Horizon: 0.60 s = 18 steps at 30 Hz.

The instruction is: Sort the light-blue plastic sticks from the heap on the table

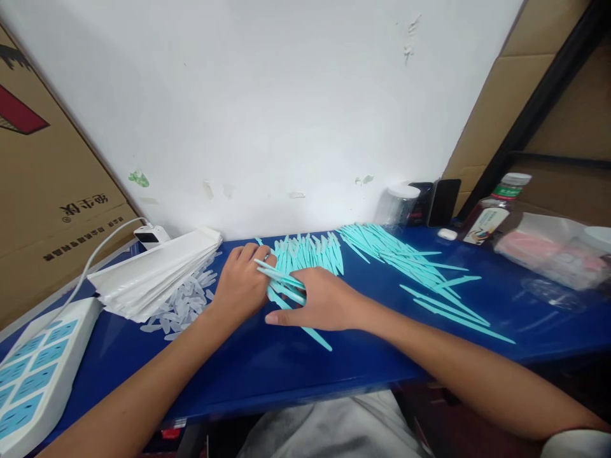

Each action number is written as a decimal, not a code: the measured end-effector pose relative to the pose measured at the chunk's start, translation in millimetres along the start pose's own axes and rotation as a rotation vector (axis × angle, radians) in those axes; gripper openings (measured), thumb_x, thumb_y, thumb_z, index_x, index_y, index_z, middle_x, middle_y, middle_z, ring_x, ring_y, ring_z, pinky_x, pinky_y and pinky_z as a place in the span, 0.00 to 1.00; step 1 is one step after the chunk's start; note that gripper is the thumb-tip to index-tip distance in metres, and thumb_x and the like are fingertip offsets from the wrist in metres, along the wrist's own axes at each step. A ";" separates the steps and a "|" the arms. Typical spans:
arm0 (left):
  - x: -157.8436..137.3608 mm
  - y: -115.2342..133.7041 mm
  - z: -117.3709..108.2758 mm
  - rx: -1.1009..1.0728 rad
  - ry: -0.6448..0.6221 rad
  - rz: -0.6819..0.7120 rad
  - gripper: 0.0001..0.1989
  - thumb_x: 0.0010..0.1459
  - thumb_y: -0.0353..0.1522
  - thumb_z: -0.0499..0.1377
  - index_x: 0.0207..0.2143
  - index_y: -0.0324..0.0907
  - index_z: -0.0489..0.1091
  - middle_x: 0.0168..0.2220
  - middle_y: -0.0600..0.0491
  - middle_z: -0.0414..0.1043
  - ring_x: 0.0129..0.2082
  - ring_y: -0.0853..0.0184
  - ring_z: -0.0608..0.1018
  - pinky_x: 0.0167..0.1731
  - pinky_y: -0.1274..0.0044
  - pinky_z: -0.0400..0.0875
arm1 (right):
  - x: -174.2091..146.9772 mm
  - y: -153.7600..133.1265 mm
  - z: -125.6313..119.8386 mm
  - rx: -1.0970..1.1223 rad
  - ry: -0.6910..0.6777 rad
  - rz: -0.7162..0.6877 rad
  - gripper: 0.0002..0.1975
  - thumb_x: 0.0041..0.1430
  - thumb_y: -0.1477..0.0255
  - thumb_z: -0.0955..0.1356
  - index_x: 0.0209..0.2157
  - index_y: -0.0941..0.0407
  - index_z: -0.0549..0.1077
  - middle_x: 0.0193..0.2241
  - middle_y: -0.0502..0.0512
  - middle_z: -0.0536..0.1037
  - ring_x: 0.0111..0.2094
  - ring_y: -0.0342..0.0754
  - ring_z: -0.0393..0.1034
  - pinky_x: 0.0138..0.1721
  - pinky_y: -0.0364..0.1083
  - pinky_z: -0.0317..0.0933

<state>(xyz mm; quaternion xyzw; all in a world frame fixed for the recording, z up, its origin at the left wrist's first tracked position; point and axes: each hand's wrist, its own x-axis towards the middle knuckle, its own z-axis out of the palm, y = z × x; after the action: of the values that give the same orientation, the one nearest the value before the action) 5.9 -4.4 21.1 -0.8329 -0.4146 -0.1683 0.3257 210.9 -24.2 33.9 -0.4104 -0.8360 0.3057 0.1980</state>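
Observation:
My right hand (324, 299) is closed around several slim turquoise eyebrow razors (286, 287), its thumb stretched out below them. Against their left ends, my left hand (245, 280) has its fingers curled and pinches at a razor; part of that grip is hidden. One more razor (317, 338) slants out beneath my right hand. Just behind the hands lies a row of turquoise razors with pale covers over their tips (310, 254). A looser heap of razors (405, 261) spreads to the right. Small translucent blade caps (184, 305) are piled left of my left hand.
A stack of white plastic sleeves (157, 273) lies behind the caps on the blue table (267, 375). A power strip (42, 362) with a white cable is at the left edge. At right stand a clear jar (398, 207), a phone (443, 202) and a bottle (494, 210).

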 end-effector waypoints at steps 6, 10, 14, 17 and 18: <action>2.2 -8.5 7.3 -0.236 0.159 -0.359 0.10 0.63 0.30 0.57 0.47 0.42 0.69 0.42 0.46 0.78 0.44 0.55 0.77 0.44 0.65 0.70 | 10.0 9.5 -5.1 0.385 -0.199 0.079 0.16 0.70 0.64 0.65 0.32 0.58 0.77 0.16 0.45 0.65 0.20 0.41 0.63 0.25 0.41 0.56; 1.7 -36.3 24.8 -0.404 0.096 -0.642 0.12 0.61 0.34 0.58 0.48 0.44 0.69 0.43 0.49 0.79 0.45 0.57 0.79 0.47 0.66 0.72 | 39.5 24.2 -21.0 0.751 -0.027 0.299 0.12 0.73 0.67 0.64 0.35 0.58 0.70 0.20 0.48 0.70 0.24 0.45 0.72 0.25 0.42 0.66; -4.3 -55.5 59.1 -0.574 -0.096 -0.693 0.15 0.65 0.36 0.53 0.49 0.41 0.73 0.49 0.45 0.80 0.48 0.57 0.80 0.52 0.65 0.73 | 81.3 35.6 -25.6 0.918 0.014 0.407 0.04 0.70 0.80 0.63 0.40 0.61 0.70 0.24 0.51 0.74 0.21 0.42 0.71 0.22 0.41 0.69; -9.1 -54.7 84.9 -0.492 -0.197 -0.434 0.26 0.71 0.40 0.45 0.64 0.39 0.66 0.69 0.42 0.64 0.69 0.53 0.65 0.67 0.59 0.57 | 102.6 39.0 -19.4 0.992 -0.022 0.472 0.08 0.68 0.84 0.62 0.45 0.63 0.68 0.25 0.52 0.76 0.25 0.45 0.76 0.29 0.44 0.76; -10.3 -53.2 91.4 -0.477 -0.268 -0.397 0.29 0.72 0.42 0.43 0.67 0.38 0.63 0.72 0.41 0.57 0.72 0.52 0.59 0.69 0.57 0.54 | 106.6 38.5 -16.3 1.006 -0.038 0.485 0.08 0.68 0.85 0.62 0.46 0.63 0.67 0.25 0.53 0.77 0.26 0.45 0.77 0.31 0.45 0.77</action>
<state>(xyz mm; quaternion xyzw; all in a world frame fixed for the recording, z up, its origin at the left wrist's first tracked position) -41.9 75.6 -29.9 -0.8034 -0.5567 -0.2097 0.0253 179.7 85.8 28.5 -0.4402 -0.4721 0.7112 0.2786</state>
